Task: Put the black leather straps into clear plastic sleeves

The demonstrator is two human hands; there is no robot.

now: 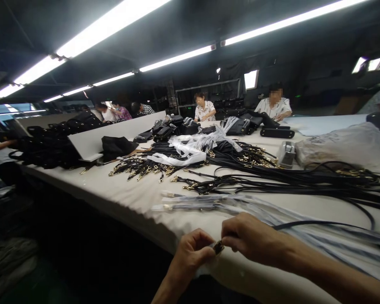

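My left hand and my right hand meet at the near edge of a long white table. Both pinch a small dark metal clasp between their fingertips. A thin black strap runs from under my right hand off to the right across the table. Strips of clear plastic sleeve lie just beyond my hands. Further back lies a large pile of black straps with gold clasps.
Black bags and white plastic strips cover the table's middle. A tape dispenser and a plastic bag sit at the right. A white divider board stands at the left. Several people sit working at the far side.
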